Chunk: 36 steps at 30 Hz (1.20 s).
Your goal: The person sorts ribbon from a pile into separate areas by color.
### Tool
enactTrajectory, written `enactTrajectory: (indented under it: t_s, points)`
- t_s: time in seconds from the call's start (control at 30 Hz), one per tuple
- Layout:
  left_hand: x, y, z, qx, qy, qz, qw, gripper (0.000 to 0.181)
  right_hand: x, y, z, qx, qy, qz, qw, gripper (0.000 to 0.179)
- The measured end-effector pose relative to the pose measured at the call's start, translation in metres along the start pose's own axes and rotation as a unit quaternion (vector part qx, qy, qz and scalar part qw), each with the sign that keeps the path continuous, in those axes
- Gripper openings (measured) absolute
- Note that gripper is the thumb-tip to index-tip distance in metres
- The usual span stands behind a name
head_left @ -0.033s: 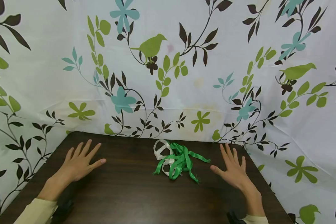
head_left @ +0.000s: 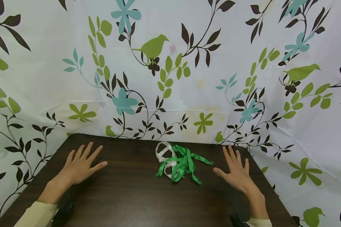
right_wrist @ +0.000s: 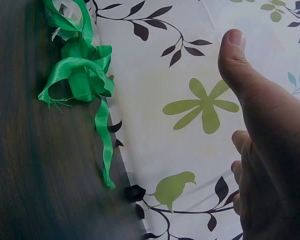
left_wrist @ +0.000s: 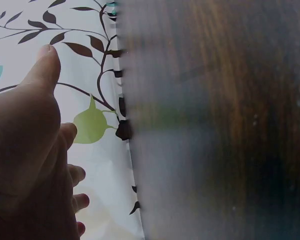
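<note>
A loose tangle of green ribbon lies near the back of the dark table, between the two hands. White ribbon curls in loops at its left side, partly covered by the green. To the left, my left hand is held over the table with fingers straight and spread, holding nothing. My right hand has the same spread pose, just right of the green ribbon's frayed ends and apart from them. In the right wrist view, one green ribbon tail trails along the table toward its edge.
The dark wooden table runs back to a white cloth printed with leaves, birds and flowers, which hangs behind it and along both sides. Dark bands sit at the wrists beside the pale sleeves.
</note>
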<state>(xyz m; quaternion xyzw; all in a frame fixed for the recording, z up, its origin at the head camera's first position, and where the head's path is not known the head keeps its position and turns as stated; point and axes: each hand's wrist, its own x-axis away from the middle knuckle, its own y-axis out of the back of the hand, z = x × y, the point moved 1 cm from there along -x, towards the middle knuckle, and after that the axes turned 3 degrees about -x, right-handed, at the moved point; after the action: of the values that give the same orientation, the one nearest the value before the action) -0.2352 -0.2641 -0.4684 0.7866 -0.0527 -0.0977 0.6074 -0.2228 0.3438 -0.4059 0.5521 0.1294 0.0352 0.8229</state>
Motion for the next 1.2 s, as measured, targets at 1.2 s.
enactTrajectory:
  t_s: [1.2]
  points:
    - [-0.007,0.003,-0.036,-0.022,-0.113,-0.077,0.9903,0.076,-0.122,-0.112,0.1,-0.019,-0.036,0.123,0.9916,0.097]
